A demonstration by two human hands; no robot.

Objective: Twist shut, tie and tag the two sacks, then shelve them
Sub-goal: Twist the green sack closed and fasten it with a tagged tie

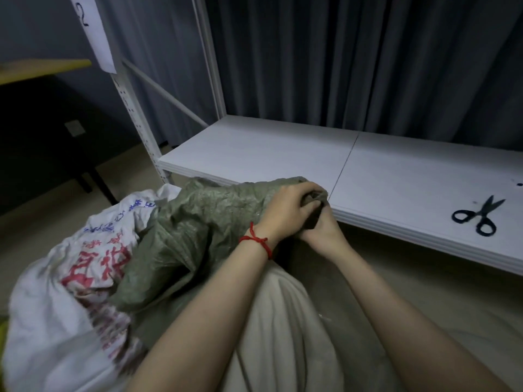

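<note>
A green woven sack (198, 230) lies on the floor in front of me, its mouth bunched together near the shelf edge. My left hand (288, 207), with a red string on its wrist, grips the bunched neck from above. My right hand (322, 230) grips the same neck from below, just under the left. A white sack (65, 295) with red and blue print lies to the left, partly under the green one. No tie or tag is visible.
A low white shelf board (283, 154) of a metal rack runs behind the sacks. Black scissors (478, 216) lie on it at the right. The rack's upright (135, 120) carries a paper label. Grey curtains hang behind.
</note>
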